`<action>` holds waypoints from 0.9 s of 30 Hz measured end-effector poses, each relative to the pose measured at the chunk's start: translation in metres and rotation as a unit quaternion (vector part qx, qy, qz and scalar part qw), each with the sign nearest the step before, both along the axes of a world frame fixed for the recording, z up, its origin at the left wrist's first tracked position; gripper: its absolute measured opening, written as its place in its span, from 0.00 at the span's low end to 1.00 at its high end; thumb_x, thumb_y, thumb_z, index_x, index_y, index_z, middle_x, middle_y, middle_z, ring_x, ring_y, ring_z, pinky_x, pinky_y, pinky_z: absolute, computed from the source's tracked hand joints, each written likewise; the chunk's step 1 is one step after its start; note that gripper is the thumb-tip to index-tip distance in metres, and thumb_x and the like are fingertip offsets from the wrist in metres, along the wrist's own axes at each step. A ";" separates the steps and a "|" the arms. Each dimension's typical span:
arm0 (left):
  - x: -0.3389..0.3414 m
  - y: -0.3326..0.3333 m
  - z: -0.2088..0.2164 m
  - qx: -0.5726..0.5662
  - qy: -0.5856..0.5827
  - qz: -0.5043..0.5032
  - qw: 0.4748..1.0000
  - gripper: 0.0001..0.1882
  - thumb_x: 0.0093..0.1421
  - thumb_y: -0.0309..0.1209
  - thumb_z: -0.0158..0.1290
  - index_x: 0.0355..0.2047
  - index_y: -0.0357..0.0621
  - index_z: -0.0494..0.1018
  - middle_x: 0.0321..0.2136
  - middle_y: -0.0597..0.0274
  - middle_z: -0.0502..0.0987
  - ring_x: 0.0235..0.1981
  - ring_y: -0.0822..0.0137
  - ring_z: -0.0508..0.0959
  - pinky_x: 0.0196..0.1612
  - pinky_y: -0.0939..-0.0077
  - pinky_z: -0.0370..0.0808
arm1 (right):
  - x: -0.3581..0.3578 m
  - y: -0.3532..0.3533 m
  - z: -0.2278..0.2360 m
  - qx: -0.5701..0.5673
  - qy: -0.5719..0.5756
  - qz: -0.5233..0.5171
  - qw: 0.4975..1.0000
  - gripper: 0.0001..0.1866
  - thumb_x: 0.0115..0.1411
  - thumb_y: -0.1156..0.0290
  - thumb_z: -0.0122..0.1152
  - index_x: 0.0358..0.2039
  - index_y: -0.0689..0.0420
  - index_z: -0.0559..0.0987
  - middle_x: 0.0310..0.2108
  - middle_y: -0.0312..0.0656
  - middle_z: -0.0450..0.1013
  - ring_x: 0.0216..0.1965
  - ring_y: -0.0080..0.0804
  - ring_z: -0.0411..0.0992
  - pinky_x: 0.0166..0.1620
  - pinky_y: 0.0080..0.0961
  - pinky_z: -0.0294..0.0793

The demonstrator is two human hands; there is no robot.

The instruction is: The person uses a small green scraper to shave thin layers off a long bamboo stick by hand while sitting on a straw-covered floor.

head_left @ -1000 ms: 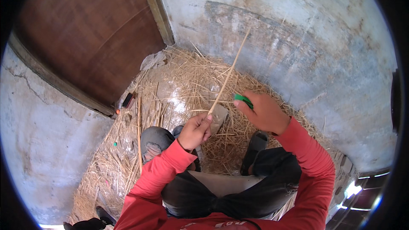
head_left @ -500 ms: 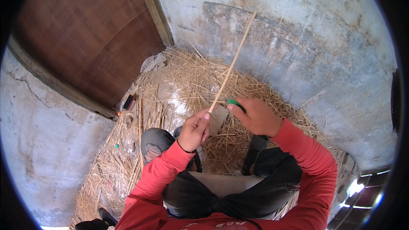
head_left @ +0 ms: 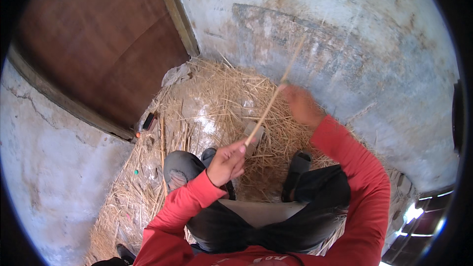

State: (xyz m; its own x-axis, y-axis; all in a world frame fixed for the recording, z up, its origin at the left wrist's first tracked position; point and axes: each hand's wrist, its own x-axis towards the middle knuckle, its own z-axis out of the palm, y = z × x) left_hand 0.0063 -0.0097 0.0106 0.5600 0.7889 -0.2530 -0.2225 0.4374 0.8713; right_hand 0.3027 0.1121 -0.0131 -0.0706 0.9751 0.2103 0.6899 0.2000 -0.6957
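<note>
Between my two hands runs a long thin straw stalk (head_left: pixel 268 108), pale yellow and straight, slanting up and away from me. My left hand (head_left: pixel 226 163) is closed on its lower end, fingers pinched tight around it. My right hand (head_left: pixel 301 104) is further up beside the stalk, but it is blurred, so I cannot tell if it grips the stalk or something small. I judge that I am stripping or trimming this stalk along its length; the next move asks the left hand to hold firm while the right one works upward. Beyond my hands lies a heap of loose straw (head_left: pixel 221 103) on the concrete floor (head_left: pixel 384 59). Below my hands are my knees and dark sandals (head_left: pixel 297 170). Far to the left of my left hand is a brown wooden door (head_left: pixel 93 44).
</note>
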 end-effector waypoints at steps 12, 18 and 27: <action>0.002 0.005 -0.003 -0.041 -0.053 0.068 0.995 0.24 0.79 0.39 0.40 0.70 0.44 0.61 0.12 0.74 0.54 0.10 0.79 0.52 0.16 0.82 0.53 | -0.074 -0.075 0.036 -0.032 -0.031 0.224 0.974 0.24 0.76 0.51 0.45 0.51 0.59 0.79 0.22 0.55 0.73 0.23 0.54 0.74 0.29 0.51 0.71; -0.012 -0.013 -0.006 -0.032 -0.033 -0.066 0.997 0.25 0.79 0.39 0.39 0.71 0.42 0.60 0.13 0.76 0.53 0.11 0.81 0.50 0.17 0.82 0.52 | 0.072 0.044 -0.009 0.040 0.070 -0.070 0.994 0.31 0.75 0.46 0.44 0.50 0.66 0.79 0.35 0.59 0.78 0.38 0.47 0.76 0.47 0.44 0.72; -0.019 -0.022 -0.020 0.010 -0.024 -0.205 0.978 0.24 0.79 0.38 0.38 0.70 0.41 0.61 0.14 0.78 0.54 0.13 0.83 0.53 0.19 0.83 0.52 | 0.226 0.049 -0.045 -0.015 0.152 -0.360 0.920 0.36 0.73 0.41 0.44 0.39 0.67 0.80 0.24 0.46 0.76 0.24 0.37 0.72 0.29 0.35 0.71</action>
State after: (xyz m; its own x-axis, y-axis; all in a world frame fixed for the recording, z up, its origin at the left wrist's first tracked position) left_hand -0.0125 -0.0316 -0.0091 0.8414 0.5001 -0.2049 -0.0730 0.4807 0.8738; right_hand 0.5288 0.1614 -0.0581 0.6539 0.7517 0.0857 0.4087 -0.2556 -0.8761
